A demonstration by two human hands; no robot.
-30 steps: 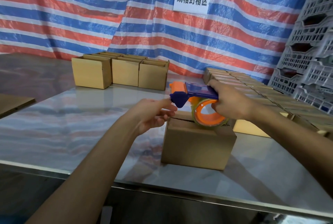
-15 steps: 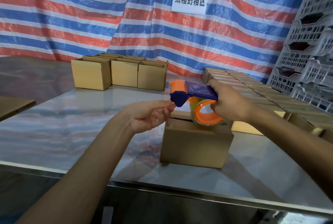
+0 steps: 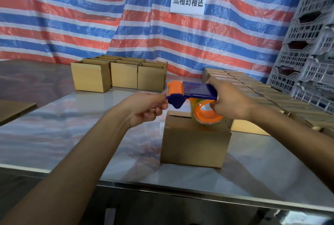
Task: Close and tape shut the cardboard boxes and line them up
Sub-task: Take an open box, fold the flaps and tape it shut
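Note:
A small cardboard box point(image 3: 193, 145) stands on the shiny table point(image 3: 54, 134) in front of me, its top flaps folded down. Just above it my right hand point(image 3: 233, 101) grips a blue and orange tape dispenser point(image 3: 191, 94) with a roll of clear tape on an orange core. My left hand point(image 3: 146, 107) pinches at the dispenser's orange front end, fingers closed; the tape end itself is too thin to make out.
A group of open cardboard boxes point(image 3: 119, 74) sits at the back left. Rows of closed boxes point(image 3: 262, 98) run along the right side. Grey plastic crates point(image 3: 310, 47) are stacked at far right. Flat cardboard point(image 3: 14, 110) lies at the left edge.
My left hand has crept slightly forward and up to the dispenser's front end. The right hand and dispenser stay nearly still above the box.

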